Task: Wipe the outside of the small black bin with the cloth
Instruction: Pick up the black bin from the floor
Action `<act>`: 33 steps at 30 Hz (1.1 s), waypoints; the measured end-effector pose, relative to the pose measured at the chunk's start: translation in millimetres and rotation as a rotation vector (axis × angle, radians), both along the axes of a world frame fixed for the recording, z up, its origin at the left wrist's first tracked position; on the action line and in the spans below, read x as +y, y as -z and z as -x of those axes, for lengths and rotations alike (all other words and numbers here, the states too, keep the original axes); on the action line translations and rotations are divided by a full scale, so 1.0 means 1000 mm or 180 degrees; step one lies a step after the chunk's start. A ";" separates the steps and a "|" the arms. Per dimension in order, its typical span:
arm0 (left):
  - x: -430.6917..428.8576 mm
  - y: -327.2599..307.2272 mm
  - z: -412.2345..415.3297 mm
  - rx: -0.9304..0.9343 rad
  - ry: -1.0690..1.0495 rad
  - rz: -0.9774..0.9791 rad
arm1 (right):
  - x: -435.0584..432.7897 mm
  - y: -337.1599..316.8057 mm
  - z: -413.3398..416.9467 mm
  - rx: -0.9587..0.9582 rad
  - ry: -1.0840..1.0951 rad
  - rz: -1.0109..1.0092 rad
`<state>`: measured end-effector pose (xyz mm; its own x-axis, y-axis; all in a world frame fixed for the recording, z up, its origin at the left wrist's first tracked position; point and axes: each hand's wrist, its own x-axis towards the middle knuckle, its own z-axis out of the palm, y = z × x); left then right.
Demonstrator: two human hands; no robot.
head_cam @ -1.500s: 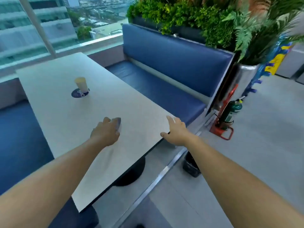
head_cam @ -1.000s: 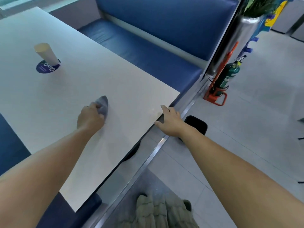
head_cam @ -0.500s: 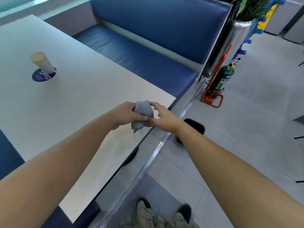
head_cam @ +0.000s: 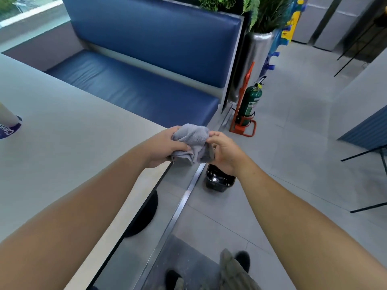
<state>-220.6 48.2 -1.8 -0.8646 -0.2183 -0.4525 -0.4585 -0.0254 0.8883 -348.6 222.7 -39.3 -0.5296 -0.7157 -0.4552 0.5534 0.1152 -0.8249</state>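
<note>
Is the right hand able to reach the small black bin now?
Probably yes: the small black bin stands on the floor below the right hand, nothing between them, though bending seems needed.

Grey cloth (head_cam: 191, 136), black bin (head_cam: 218, 182) — blue bench (head_cam: 136, 91) (plain)

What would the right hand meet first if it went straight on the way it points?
The grey cloth that the right hand pinches, then probably the left hand; depth is unclear.
</note>
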 end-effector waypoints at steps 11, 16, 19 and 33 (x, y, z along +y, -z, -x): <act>0.082 0.067 0.153 -0.0317 -0.0496 0.0021 | 0.092 0.057 0.148 0.0059 0.0520 -0.1106; 0.109 0.149 0.194 -0.0747 -0.0703 0.0186 | 0.147 0.126 0.203 0.0095 0.0660 -0.1809; 0.122 0.201 0.201 -0.1143 -0.0397 0.0210 | 0.170 0.190 0.216 -0.0048 0.0652 -0.2269; 0.111 0.566 0.237 -0.1583 0.0952 0.2387 | 0.182 0.527 0.218 -0.0931 0.1089 -0.2228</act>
